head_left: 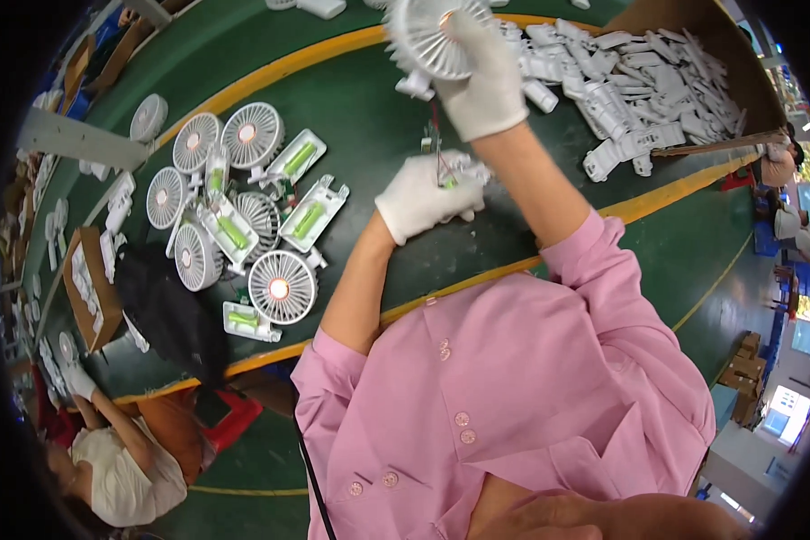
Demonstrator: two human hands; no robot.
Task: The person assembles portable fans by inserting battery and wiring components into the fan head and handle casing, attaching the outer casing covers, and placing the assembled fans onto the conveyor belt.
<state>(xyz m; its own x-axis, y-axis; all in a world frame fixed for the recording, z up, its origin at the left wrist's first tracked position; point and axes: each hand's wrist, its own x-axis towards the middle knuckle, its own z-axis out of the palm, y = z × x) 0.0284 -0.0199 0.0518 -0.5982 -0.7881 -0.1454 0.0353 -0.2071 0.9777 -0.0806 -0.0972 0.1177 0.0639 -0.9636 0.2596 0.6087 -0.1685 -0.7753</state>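
Note:
Both my hands wear white gloves. My right hand (488, 85) is raised toward the far side of the table and grips a small white fan head (420, 38) by its round cage. Thin red wires hang from that fan head down to my left hand (423, 196). The fingers of the left hand are closed around a small white handle shell (466, 168), with a bit of green showing in it; the glove hides most of it. Left of that hand lies a group of white fans (282, 286) and open handle shells with green batteries (309, 219).
A cardboard box (747, 76) at the far right holds many white plastic shells, and more shells (616, 112) spill before it. A black cloth (173, 306) and a smaller carton (85, 288) lie on the left. Another person (126, 463) sits at the lower left.

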